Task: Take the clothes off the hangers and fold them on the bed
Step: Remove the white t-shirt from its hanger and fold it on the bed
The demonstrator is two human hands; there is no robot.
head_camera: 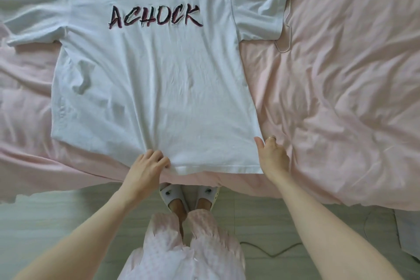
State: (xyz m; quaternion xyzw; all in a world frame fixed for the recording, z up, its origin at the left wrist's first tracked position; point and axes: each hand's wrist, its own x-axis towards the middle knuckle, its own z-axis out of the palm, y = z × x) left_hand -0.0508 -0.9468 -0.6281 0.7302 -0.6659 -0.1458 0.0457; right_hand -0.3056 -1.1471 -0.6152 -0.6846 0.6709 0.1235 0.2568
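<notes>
Between your hands, one T-shirt (150, 88) lies flat, front up, on the bed (341, 98).

Your left hand (147, 166) rests on the hem with its fingers curled, bunching the soft cotton; your right hand (271, 154) pinches the hem's right corner, thumb on top, a ring on one finger. The shirt is pale grey, smooth but faintly creased, with dark brushed lettering across the chest, both short sleeves spread. Beyond your right hand, one thin wire hanger (286, 16) lies on the rumpled pink cover, partly under the sleeve.
</notes>
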